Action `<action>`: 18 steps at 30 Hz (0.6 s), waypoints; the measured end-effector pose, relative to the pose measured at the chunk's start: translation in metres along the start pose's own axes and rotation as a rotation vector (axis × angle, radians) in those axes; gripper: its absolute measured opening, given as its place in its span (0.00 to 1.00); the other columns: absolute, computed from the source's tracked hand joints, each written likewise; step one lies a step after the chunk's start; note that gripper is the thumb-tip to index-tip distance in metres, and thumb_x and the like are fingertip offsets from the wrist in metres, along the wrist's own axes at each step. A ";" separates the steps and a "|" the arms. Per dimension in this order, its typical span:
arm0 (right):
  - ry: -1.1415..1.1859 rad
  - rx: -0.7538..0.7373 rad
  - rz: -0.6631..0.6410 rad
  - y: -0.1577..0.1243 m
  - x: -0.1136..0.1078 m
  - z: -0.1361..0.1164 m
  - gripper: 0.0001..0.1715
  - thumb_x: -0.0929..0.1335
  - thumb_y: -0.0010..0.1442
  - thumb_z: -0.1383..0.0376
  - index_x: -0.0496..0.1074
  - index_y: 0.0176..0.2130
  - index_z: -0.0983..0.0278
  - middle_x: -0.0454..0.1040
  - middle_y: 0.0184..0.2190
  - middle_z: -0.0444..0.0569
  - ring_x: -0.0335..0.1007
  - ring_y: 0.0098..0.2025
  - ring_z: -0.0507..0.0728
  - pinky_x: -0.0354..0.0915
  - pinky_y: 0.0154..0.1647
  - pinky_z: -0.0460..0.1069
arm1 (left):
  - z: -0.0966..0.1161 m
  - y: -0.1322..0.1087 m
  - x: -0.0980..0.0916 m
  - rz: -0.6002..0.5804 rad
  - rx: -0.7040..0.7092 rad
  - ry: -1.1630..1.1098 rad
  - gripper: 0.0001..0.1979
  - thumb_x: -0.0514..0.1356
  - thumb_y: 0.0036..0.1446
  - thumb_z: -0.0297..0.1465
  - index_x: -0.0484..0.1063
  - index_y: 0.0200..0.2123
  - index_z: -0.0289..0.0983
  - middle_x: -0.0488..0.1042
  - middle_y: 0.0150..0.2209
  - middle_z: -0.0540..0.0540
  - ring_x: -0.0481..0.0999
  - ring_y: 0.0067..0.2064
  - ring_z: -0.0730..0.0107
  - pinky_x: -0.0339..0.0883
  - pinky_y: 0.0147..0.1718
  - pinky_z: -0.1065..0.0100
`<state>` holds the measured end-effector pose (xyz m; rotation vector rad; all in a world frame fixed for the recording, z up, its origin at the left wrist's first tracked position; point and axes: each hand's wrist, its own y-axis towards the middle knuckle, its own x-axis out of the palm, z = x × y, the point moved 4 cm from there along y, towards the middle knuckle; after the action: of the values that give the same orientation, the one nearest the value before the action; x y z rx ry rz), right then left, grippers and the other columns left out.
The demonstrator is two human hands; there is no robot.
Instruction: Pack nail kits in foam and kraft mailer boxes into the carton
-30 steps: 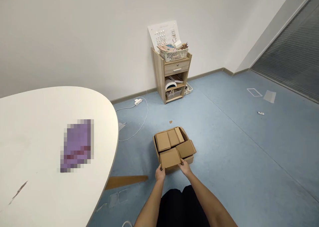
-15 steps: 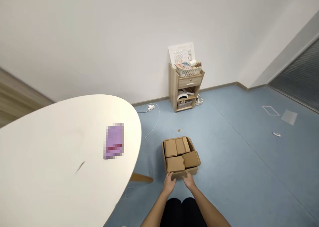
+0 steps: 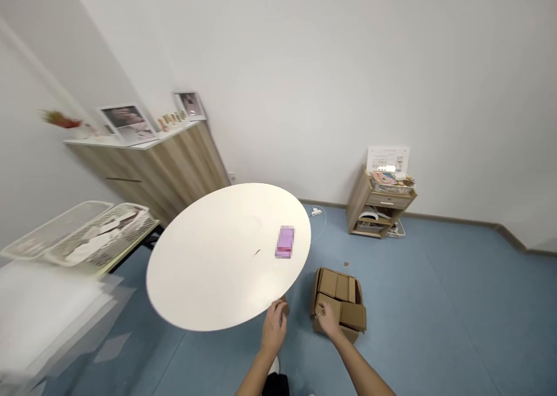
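Note:
A brown cardboard carton (image 3: 357, 294) sits on the blue floor, filled with several small flat cardboard boxes (image 3: 337, 283). My right hand (image 3: 327, 319) rests on the carton's near left corner, its fingers curled on the edge of a small box. Beside the near rim of the round white table (image 3: 217, 262), my left hand (image 3: 273, 326) hangs loosely curled with nothing seen in it. A purple blurred item (image 3: 285, 242) lies on the table's right side.
A small wooden cabinet (image 3: 379, 210) with a basket stands at the far wall, a white cable (image 3: 319, 219) on the floor beside it. A long wooden sideboard (image 3: 161, 158) runs along the left wall. White wire trays (image 3: 82, 233) sit at the left.
The view has swung left and pulled back. My left hand has come off the carton and now hangs by the table rim; my right hand stays on the carton.

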<state>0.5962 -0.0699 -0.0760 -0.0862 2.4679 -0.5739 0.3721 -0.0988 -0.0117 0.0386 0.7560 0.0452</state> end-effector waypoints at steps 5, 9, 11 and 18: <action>-0.113 -0.253 -0.051 -0.024 0.028 -0.080 0.25 0.62 0.54 0.65 0.72 0.51 0.64 0.72 0.52 0.56 0.68 0.57 0.62 0.62 0.58 0.52 | -0.067 -0.022 -0.075 0.003 -0.170 0.419 0.25 0.47 0.58 0.29 0.65 0.59 0.36 0.63 0.63 0.38 0.59 0.65 0.50 0.56 0.61 0.47; -0.241 -0.447 -0.138 -0.042 0.075 -0.135 0.26 0.61 0.55 0.66 0.71 0.52 0.65 0.72 0.52 0.56 0.67 0.57 0.62 0.62 0.58 0.51 | -0.104 -0.040 -0.119 -0.168 -0.386 0.527 0.27 0.49 0.58 0.30 0.63 0.61 0.32 0.57 0.67 0.35 0.54 0.68 0.50 0.51 0.63 0.49; -0.293 -0.525 -0.163 -0.048 0.103 -0.162 0.27 0.61 0.55 0.67 0.71 0.53 0.66 0.72 0.52 0.56 0.67 0.57 0.62 0.61 0.58 0.51 | -0.116 -0.051 -0.141 -0.197 -0.441 0.495 0.27 0.49 0.59 0.30 0.62 0.62 0.34 0.55 0.68 0.37 0.52 0.69 0.53 0.49 0.64 0.51; -0.389 -0.668 -0.246 -0.054 0.216 -0.265 0.26 0.60 0.56 0.67 0.71 0.53 0.69 0.71 0.53 0.58 0.67 0.57 0.61 0.60 0.60 0.52 | -0.190 -0.084 -0.247 -0.091 -0.487 0.318 0.26 0.51 0.59 0.31 0.65 0.60 0.36 0.60 0.66 0.40 0.55 0.68 0.57 0.49 0.65 0.55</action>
<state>0.2645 -0.0582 0.0227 -0.7015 2.1705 0.1856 0.0649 -0.1926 0.0148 -0.4765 1.0461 0.1502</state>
